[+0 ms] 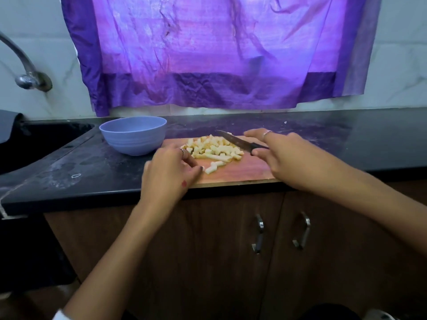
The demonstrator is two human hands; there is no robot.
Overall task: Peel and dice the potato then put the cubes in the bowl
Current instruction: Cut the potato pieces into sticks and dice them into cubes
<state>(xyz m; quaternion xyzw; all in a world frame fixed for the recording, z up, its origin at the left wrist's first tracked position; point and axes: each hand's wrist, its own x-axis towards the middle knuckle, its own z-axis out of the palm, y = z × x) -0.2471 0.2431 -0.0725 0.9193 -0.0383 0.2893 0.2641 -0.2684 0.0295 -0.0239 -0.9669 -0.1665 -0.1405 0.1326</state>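
Now, pale blocky potato cubes (213, 149) on wooden board (242, 172), right hand (280, 155) seemingly gripping knife (240, 142), left hand (172, 169) loosely curled.

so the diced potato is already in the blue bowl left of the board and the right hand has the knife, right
Not quite. In the head view the potato cubes lie on the cutting board, not in the blue bowl. The rest holds: the bowl sits left of the board and the right hand holds the knife.

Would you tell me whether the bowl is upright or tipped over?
Upright: the bowl stands on its base on the counter, rim facing up. Its inside is hidden from this angle.
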